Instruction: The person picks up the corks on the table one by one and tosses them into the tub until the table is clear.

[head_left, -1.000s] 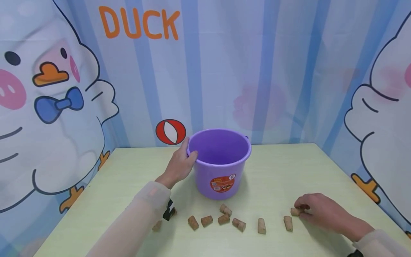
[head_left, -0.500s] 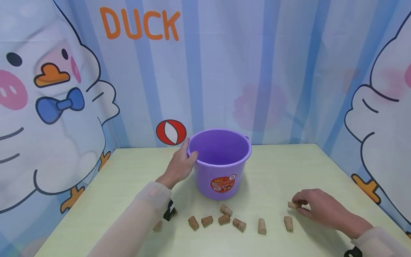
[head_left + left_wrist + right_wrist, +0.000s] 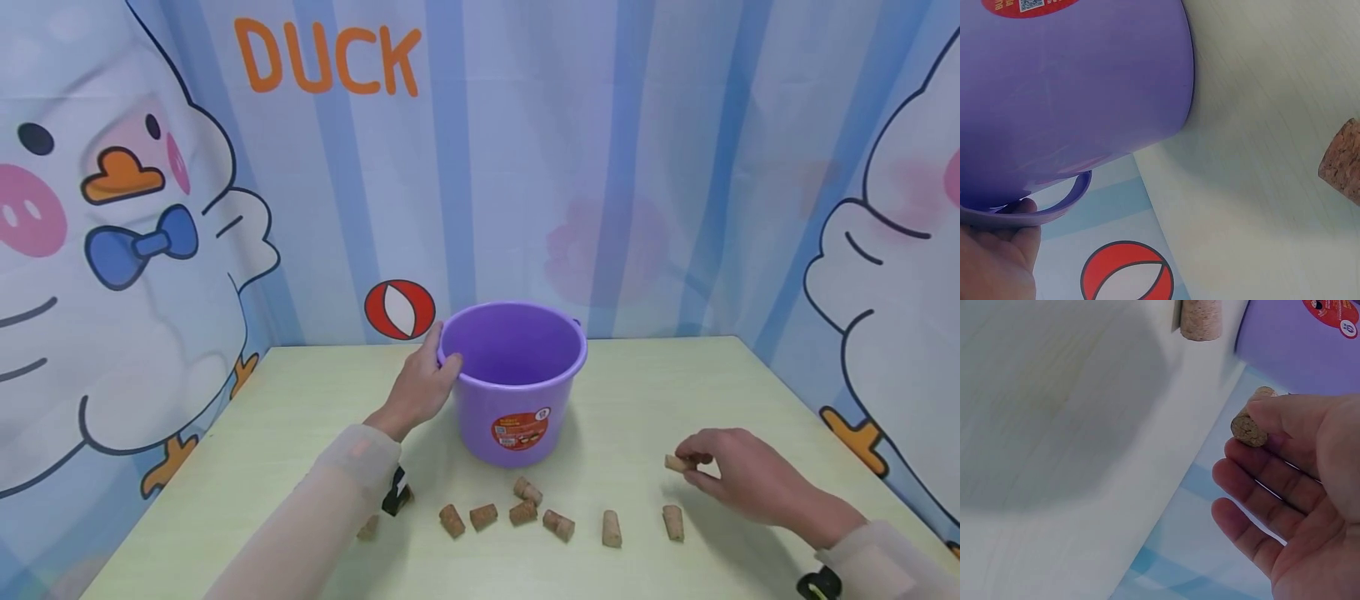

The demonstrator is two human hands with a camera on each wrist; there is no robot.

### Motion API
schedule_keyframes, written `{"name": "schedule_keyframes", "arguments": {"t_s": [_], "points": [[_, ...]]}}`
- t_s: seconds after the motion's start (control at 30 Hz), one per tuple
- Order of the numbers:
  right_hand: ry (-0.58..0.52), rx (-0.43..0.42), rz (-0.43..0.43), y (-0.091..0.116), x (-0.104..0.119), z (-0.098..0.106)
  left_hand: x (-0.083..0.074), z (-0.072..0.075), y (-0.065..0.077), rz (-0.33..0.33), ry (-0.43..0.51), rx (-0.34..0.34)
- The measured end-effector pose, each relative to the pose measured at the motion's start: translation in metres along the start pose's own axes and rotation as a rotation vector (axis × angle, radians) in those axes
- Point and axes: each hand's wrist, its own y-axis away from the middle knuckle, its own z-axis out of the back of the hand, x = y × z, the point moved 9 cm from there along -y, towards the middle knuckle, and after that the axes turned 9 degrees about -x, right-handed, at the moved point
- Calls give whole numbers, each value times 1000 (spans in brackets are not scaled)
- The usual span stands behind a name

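Small tan cylindrical cork stopper: pinched near the right side of the pale yellow-green counter; since one second ago it has been carried upward and slightly leftward in the head view, away from its spot just beside a neighbouring cork.
Bare right hand: narrowed to a pinch, the cork stopper being caught between thumb and index finger; in the right wrist view the other three fingers are seen loosely bent and slightly spread. It has been raised along with the cork, and a shadow is cast on the counter below.
Round purple plastic bucket: stood upright toward the back of the counter, a red oval label being borne on its front; its place is unchanged.
Bare left hand: curled onto the bucket's left rim, the thumb laid over the edge; in the left wrist view its fingers are seen at a curved purple loop. No change is seen in this grip.
Eight other brown and tan corks: scattered in a loose row before the bucket, undisturbed; two are partly hidden by the pale left sleeve and its black band.
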Motion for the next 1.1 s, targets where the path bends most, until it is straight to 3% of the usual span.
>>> {"name": "schedule_keyframes", "arguments": {"t_s": [1.1], "points": [[24,-150,57,-27,32,31,0,1,0,-1,-13,-5]]}}
